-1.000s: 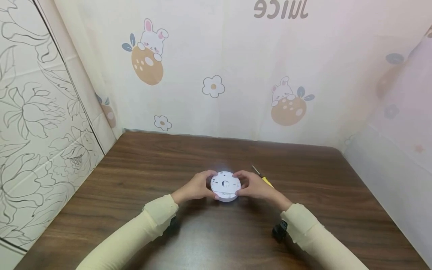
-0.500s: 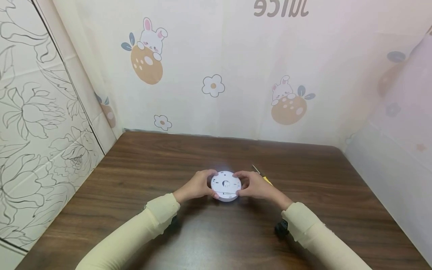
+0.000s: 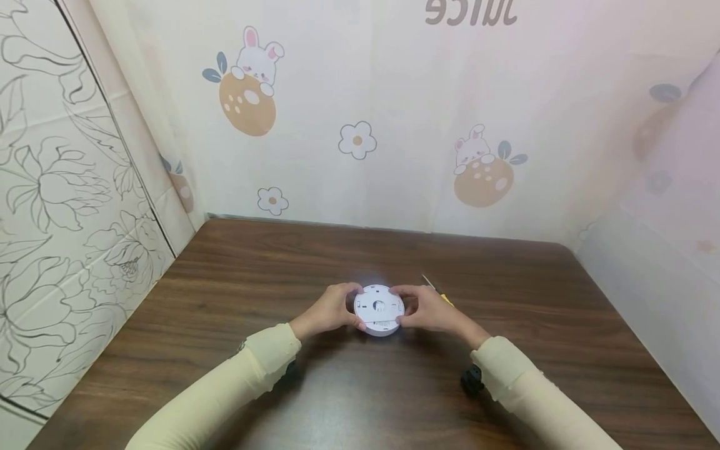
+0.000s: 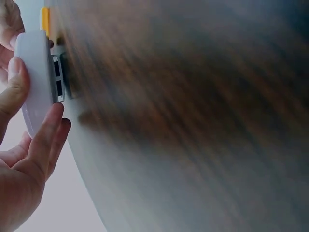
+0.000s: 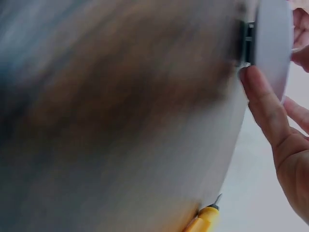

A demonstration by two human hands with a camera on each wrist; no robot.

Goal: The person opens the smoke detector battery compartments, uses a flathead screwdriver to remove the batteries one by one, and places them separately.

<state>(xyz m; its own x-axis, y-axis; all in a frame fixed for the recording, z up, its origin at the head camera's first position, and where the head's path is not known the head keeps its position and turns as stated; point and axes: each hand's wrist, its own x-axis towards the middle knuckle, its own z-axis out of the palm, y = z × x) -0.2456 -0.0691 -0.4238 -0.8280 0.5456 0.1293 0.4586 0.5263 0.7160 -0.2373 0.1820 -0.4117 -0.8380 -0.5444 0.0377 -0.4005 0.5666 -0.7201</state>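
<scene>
Both hands hold a round white device (image 3: pixel 380 307), flat like a smoke detector, with a centre hole and small slots on its upper face. My left hand (image 3: pixel 328 309) grips its left rim between thumb and fingers. On the opposite rim, my right hand (image 3: pixel 432 309) does the same. The left wrist view shows the smooth side wall of the device (image 4: pixel 36 84) and a grey part (image 4: pixel 58 79) with black openings on its table-facing side. Fingertips of the right hand (image 5: pixel 285 128) touch near that part in the right wrist view.
A yellow-handled screwdriver (image 5: pixel 205 220) lies just beyond the right hand, partly hidden by it in the head view. Beneath everything is a brown wooden table (image 3: pixel 360 387). Patterned cloth hangs (image 3: pixel 315 94) behind it and along both sides.
The device has shifted very slightly right with both hands, and its upper face seems turned a little counterclockwise. Less of the screwdriver's handle shows past the right hand.
</scene>
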